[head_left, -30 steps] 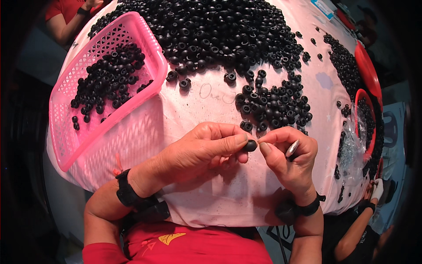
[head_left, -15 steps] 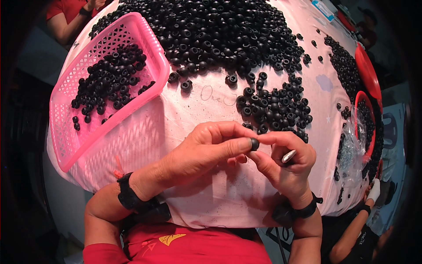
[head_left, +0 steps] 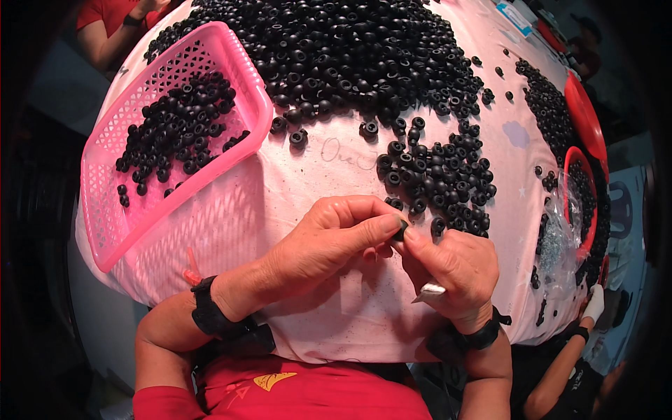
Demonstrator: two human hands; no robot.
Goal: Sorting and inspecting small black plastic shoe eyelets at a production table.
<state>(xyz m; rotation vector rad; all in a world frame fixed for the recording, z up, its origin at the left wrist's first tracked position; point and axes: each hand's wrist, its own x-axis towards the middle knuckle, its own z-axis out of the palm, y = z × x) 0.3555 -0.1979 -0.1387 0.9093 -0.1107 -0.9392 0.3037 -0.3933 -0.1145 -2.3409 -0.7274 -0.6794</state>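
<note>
A pink plastic basket (head_left: 260, 115) with pierced sides sits on a cloth-covered surface (head_left: 315, 315), seen from above. Inside the basket lies a loose pile of small, round black pieces (head_left: 185, 119), several showing a hole.

Right of the basket, and nearer the wearer, two bare hands meet. The left hand (head_left: 329, 234) has its grip clamped on one black piece (head_left: 400, 231), pinched between thumb and forefinger; only part of the piece shows. The right hand (head_left: 458, 266) is curled closed around a silver tool (head_left: 430, 288), whose end pokes out below the palm. Its thumb tip meets the same piece from the other side; its forefinger tip is hidden. Each wrist wears a black band (head_left: 206, 308).

Beyond the basket and to its right spreads a large heap (head_left: 350, 56) of similar black pieces. A smaller cluster (head_left: 444, 175) lies right of the basket, just beyond the hands.

Far to the right of the basket are another dark heap (head_left: 546, 101), a red tub (head_left: 593, 210) holding black pieces, a red disc-like object (head_left: 586, 115) and a clear plastic bag (head_left: 558, 241). Another person's white-gloved hand (head_left: 595, 304) is near that tub. Past the basket's far end is a person in a red top (head_left: 105, 35).
</note>
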